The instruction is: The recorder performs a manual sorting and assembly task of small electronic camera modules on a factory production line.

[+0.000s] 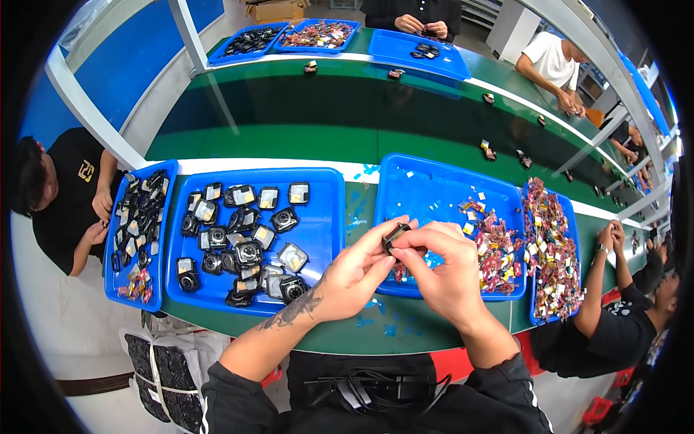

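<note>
Between both hands is a small black plastic housing (395, 236), partly covered by fingers. My left hand (361, 266) grips it from the left, fingers and thumb closed around it. From the right, my right hand (442, 262) pinches its edge with thumb and index finger. The hands are above the left edge of a blue tray (416, 170) that bears small circuit boards with red and yellow parts (499, 264). Left of my hands, another blue tray (318, 189) holds several black square housings with round lenses (248, 253), some showing pale stickers.
A narrow blue tray (170, 173) of black parts stands far left, another with a heap of red parts (553, 253) at right. Beyond runs a green conveyor belt (289, 108) carrying scattered small assemblies. Blue film scraps (372, 318) lie on the bench. Other people sit around the line.
</note>
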A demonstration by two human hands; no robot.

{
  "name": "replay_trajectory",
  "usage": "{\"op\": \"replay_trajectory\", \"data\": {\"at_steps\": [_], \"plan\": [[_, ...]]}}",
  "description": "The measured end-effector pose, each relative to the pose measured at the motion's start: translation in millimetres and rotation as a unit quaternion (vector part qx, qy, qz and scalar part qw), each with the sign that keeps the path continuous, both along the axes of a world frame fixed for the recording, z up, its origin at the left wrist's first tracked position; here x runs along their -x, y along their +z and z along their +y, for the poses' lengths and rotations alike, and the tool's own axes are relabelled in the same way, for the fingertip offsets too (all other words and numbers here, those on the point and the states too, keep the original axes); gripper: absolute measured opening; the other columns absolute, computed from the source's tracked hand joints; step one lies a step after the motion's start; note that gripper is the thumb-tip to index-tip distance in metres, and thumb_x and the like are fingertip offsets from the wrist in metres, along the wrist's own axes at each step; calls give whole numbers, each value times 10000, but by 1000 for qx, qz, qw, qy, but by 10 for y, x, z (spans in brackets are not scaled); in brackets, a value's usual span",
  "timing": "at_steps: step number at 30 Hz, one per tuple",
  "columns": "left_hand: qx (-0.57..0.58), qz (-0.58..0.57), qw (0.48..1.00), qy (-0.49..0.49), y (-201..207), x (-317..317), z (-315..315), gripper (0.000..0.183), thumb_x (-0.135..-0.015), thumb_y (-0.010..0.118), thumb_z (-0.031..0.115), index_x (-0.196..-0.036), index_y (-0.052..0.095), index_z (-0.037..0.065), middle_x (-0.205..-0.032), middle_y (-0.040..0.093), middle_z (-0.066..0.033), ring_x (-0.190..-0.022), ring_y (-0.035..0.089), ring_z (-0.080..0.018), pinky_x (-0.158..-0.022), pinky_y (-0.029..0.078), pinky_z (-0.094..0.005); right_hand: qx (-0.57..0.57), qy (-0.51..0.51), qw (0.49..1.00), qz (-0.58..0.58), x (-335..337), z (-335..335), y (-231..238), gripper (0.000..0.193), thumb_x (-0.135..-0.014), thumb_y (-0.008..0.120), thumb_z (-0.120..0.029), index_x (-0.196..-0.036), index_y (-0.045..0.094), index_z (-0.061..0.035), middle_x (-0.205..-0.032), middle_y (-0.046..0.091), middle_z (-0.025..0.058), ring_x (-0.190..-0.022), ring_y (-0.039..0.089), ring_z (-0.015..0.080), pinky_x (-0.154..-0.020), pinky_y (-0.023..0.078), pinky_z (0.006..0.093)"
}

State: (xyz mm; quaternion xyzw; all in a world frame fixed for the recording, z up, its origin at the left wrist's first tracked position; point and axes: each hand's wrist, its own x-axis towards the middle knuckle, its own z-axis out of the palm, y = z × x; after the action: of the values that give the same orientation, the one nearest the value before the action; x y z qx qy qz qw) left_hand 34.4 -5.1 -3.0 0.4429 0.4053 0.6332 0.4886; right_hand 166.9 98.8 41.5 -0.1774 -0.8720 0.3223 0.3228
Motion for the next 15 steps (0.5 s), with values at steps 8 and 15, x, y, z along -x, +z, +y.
{"op": "replay_trajectory", "data": {"at_steps": [8, 15], "plan": [[13, 39, 999, -8, 18, -22, -41, 488, -976, 394, -24, -1450, 274, -26, -1434, 420, -169, -1259, 485, -204, -1038, 391, -324, -56, -23, 998, -3, -12, -19, 26, 163, -704, 768, -55, -752, 615, -82, -635, 511, 15, -633, 518, 198, -721, 384, 331], [-6, -28, 999, 33, 7, -69, 10, 439, -985, 399, -12, -1415, 315, -21, -1361, 486, -149, -1204, 517, -177, -977, 430, -303, 63, -43, 995, 69, 14, 16, -124, 262, -689, 794, -35, -800, 557, -44, -770, 580, 60, -716, 570, 214, -642, 457, 318]]}}
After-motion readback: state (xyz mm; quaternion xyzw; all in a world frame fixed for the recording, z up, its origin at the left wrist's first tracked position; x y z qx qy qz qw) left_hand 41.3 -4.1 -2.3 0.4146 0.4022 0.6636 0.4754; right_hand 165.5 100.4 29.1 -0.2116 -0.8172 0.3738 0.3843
